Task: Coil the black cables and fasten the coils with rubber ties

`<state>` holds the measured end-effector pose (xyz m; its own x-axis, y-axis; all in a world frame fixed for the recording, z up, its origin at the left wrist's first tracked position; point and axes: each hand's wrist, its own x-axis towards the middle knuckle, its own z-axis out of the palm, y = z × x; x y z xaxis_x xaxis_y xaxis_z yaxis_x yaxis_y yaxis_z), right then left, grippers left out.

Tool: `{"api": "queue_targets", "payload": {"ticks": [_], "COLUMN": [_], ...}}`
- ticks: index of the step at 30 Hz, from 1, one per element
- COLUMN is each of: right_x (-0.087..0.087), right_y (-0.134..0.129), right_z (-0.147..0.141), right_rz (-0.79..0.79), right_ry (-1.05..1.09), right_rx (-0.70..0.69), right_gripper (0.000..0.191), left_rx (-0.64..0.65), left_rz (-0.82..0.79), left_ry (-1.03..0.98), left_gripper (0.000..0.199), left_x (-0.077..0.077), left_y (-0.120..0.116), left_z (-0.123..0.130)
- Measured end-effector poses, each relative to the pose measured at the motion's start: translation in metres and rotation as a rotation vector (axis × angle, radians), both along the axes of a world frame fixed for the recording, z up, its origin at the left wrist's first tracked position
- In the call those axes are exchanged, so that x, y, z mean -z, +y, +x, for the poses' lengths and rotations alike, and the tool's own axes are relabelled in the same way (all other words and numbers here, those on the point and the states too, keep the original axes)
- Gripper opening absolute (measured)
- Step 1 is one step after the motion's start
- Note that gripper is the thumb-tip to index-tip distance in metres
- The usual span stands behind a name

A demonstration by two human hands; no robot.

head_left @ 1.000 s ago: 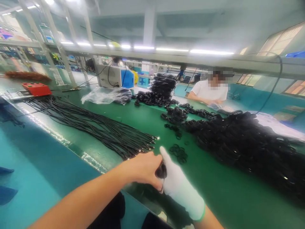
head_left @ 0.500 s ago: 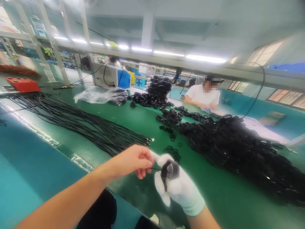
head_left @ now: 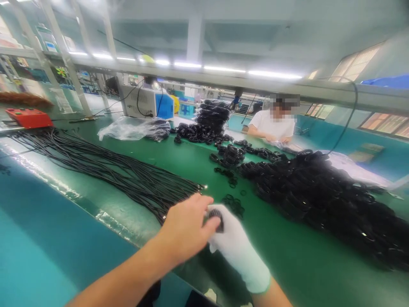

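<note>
A small coil of black cable (head_left: 216,220) sits in the white-gloved fingers of my right hand (head_left: 234,243), which is closed round it. My bare left hand (head_left: 190,221) comes in from the left, its thumb pressed on the front of the coil and its fingers bent over the far side. Those fingers partly hide the coil, and the cable's end is out of sight. Just beyond my hands lie several thin black rings (head_left: 233,205) on the green tabletop (head_left: 277,260).
Long loose black cables (head_left: 118,164) stretch across the left of the table. A big heap of coiled cables (head_left: 319,196) covers the right. Clear plastic bags (head_left: 124,128), a red switch box (head_left: 29,118) and a blue-and-white machine (head_left: 147,101) stand farther back. Another person (head_left: 273,123) sits opposite.
My left hand has moved right, from pulling a strand beside the coil to lying over it with the thumb on it. The right hand has turned and the dangling piece no longer shows.
</note>
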<state>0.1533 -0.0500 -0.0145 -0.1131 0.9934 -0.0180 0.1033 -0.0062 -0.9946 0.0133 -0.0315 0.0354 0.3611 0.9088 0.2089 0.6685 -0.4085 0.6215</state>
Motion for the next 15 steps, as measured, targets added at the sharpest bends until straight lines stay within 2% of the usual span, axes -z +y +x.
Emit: {"api": "queue_targets", "payload": {"ticks": [1,3,5,7,9,11,13,15], "right_x": [0.002,0.006,0.006,0.002,-0.001,-0.002,-0.001,0.001], "right_y": [0.002,0.004,0.003,0.001,-0.002,-0.002,-0.001,0.0], "right_z": [-0.003,-0.006,-0.001,0.008,0.016,0.02,0.02,0.018], "right_rz": [0.035,0.053,-0.006,-0.107,-0.2,-0.233,-0.225,-0.215], "right_ry": [-0.045,-0.05,0.031,0.227,0.459,0.597,0.625,0.613], "right_rx": [0.066,0.107,0.001,-0.18,-0.358,-0.462,-0.493,-0.464], "right_gripper": [0.04,0.049,0.059,0.055,0.044,0.04,0.045,0.049], "left_rx": [-0.029,-0.104,-0.133,-0.048,0.089,0.175,0.176,0.08], "left_rz": [0.021,0.018,0.019,0.05,0.085,0.092,0.09,0.086], "left_ry": [0.15,0.354,0.385,0.265,0.102,-0.001,-0.057,-0.147], "left_gripper": [0.025,0.02,0.024,0.03,0.036,0.04,0.044,0.041], "left_x": [0.001,0.008,0.018,0.027,0.032,0.035,0.036,0.037], "left_y": [-0.004,-0.007,-0.004,0.003,0.011,0.015,0.014,0.01], "left_z": [0.005,0.014,0.015,0.008,-0.002,-0.009,-0.012,-0.012]}}
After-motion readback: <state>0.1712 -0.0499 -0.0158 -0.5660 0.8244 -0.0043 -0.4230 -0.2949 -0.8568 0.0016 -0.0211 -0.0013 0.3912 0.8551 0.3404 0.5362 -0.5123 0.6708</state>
